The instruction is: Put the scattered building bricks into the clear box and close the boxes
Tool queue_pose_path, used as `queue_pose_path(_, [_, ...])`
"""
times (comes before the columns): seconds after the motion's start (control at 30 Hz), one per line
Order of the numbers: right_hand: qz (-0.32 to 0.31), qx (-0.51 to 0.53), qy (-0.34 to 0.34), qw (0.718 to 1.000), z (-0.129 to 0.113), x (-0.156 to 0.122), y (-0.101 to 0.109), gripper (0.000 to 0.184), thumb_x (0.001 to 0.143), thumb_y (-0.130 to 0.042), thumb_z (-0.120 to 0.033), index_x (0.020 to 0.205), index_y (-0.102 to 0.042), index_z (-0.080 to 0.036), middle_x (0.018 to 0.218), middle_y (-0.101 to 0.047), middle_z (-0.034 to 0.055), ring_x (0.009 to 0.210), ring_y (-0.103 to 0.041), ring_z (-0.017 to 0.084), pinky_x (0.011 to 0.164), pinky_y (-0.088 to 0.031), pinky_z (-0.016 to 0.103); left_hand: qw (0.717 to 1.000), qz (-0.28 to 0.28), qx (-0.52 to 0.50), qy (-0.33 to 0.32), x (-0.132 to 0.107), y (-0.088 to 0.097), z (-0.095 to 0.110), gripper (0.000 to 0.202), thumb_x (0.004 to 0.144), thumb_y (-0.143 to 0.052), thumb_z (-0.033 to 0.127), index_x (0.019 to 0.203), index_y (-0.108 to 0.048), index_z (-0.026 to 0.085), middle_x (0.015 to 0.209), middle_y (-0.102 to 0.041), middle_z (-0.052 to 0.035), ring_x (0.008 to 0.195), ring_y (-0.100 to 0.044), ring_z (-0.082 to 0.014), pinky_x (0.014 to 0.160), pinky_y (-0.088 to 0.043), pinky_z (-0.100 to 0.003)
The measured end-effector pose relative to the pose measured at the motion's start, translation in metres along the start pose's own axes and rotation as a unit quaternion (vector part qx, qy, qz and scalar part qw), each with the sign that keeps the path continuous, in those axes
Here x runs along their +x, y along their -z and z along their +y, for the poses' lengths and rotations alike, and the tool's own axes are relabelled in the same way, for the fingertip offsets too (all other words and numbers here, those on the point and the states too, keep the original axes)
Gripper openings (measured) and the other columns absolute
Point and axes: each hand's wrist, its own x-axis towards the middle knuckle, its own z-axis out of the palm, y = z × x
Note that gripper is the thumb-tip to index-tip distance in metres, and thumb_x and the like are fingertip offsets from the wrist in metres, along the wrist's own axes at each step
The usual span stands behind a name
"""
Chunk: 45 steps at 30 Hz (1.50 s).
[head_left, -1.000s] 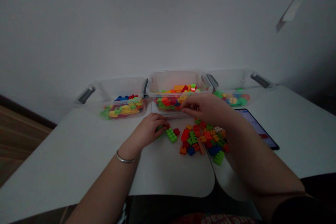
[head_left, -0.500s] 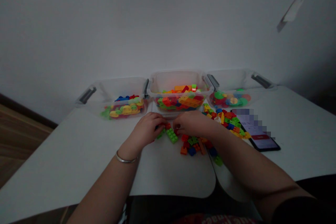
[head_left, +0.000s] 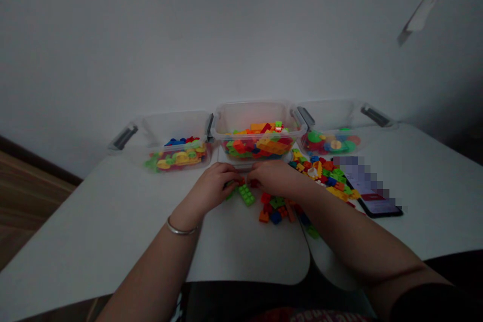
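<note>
The green brick [head_left: 246,195] lies just below the frame's centre, near the left hand [head_left: 213,185] and right hand [head_left: 274,177]. It looks light and stiff, best pinched by its long sides. Both sets of fingers curl partway in; whether they grip anything, I can't tell.

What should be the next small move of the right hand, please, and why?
Probably the right hand should gently pinch the small red piece: its fingertips are down at it, partly covering it, whereas the green brick lies just nearer the viewer. Whether the fingers already grip cannot be seen.
</note>
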Motion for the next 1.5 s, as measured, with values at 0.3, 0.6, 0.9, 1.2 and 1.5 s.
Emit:
queue_pose_path(0.3, [-0.031, 0.039, 0.014, 0.999, 0.000, 0.004, -0.001, 0.031, 0.089, -0.053, -0.013, 0.103, -0.079, -0.025, 0.094, -0.076, 0.0057, 0.083, -0.066, 0.021, 0.073, -0.046, 0.030, 1.000, 0.011, 0.001, -0.001, 0.000, -0.001, 0.000, 0.020, 0.092, -0.062, 0.021, 0.106, -0.077, 0.022, 0.107, -0.071, -0.0099, 0.103, -0.064, -0.0255, 0.092, -0.054, -0.043])
queue_pose_path(0.6, [0.065, 0.111, 0.081, 0.988, 0.010, -0.010, 0.022, 0.033, 0.081, -0.055, -0.005, 0.098, -0.077, -0.023, 0.102, -0.075, 0.0031, 0.088, -0.067, 0.017, 0.077, -0.048, 0.027, 1.000, 0.001, -0.003, -0.005, 0.002, 0.003, 0.004, 0.018, 0.093, -0.063, 0.021, 0.105, -0.077, 0.020, 0.109, -0.072, -0.0108, 0.102, -0.065, -0.0261, 0.092, -0.053, -0.044])
queue_pose_path(0.9, [0.493, 0.082, 0.016, 0.866, 0.046, -0.017, 0.040, 0.027, 0.088, -0.054, -0.014, 0.100, -0.075, -0.026, 0.107, -0.077, 0.0026, 0.104, -0.069, 0.021, 0.098, -0.047, 0.040, 1.000, 0.004, -0.009, -0.001, -0.001, 0.003, 0.003, 0.019, 0.091, -0.063, 0.016, 0.103, -0.077, 0.020, 0.109, -0.072, -0.0098, 0.104, -0.064, -0.0251, 0.094, -0.053, -0.043])
queue_pose_path(1.2, [0.417, 0.001, -0.054, 0.907, 0.051, 0.000, 0.019, 0.029, 0.095, -0.048, -0.021, 0.102, -0.076, -0.021, 0.103, -0.079, 0.0056, 0.100, -0.069, 0.024, 0.104, -0.040, 0.048, 1.000, -0.001, -0.011, 0.003, 0.000, 0.004, 0.004, 0.019, 0.091, -0.062, 0.016, 0.103, -0.077, 0.021, 0.108, -0.072, -0.0082, 0.103, -0.063, -0.0244, 0.094, -0.052, -0.042])
queue_pose_path(1.5, [0.298, -0.064, -0.058, 0.951, 0.040, -0.007, 0.029, 0.035, 0.097, -0.048, -0.028, 0.120, -0.070, -0.015, 0.115, -0.075, 0.0126, 0.104, -0.067, 0.029, 0.097, -0.041, 0.045, 1.000, -0.006, -0.016, 0.007, -0.001, 0.004, 0.004, 0.018, 0.093, -0.062, 0.020, 0.103, -0.077, 0.020, 0.109, -0.072, -0.0094, 0.104, -0.063, -0.0251, 0.094, -0.051, -0.042])
